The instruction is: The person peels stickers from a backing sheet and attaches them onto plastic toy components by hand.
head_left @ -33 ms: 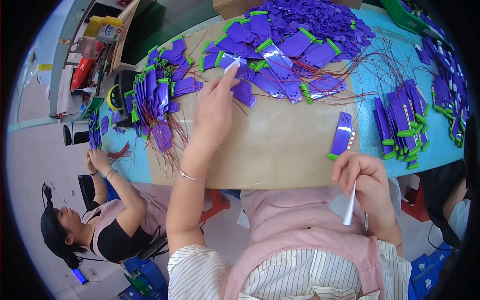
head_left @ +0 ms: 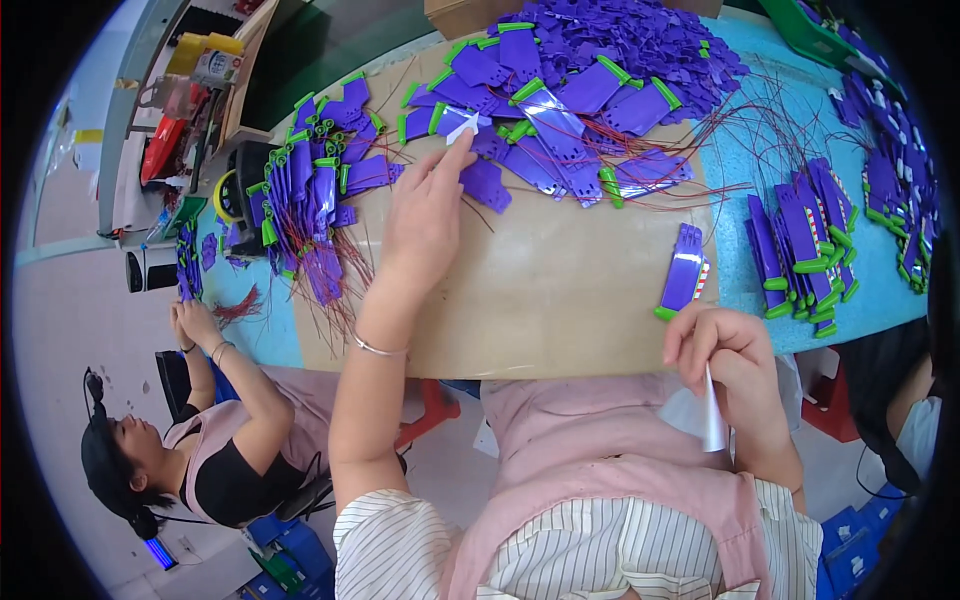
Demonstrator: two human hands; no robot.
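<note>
My left hand (head_left: 425, 220) reaches forward over the table, index finger stretched out. A small white triangular piece (head_left: 463, 128) is at its fingertips, beside purple flat parts with green ends (head_left: 548, 118). The thumb is mostly hidden, though the piece appears pinched. Near the front edge, my right hand (head_left: 735, 355) is closed on a thin white sheet (head_left: 712, 425) that hangs down from its fingers. Just beyond that hand lies a single purple part (head_left: 685, 270) with a green end and a red-and-white striped edge.
A heap of purple pieces (head_left: 640, 50) covers the far side. Thin red wires (head_left: 720, 120) trail from the parts. Stacked purple parts (head_left: 805, 245) stand on the blue surface at right, and another bunch (head_left: 315, 180) lies left. A co-worker (head_left: 215, 430) handles parts at far left.
My left hand has shifted very slightly left with the white piece. The sheet hanging from my right hand has swung a little to the right.
</note>
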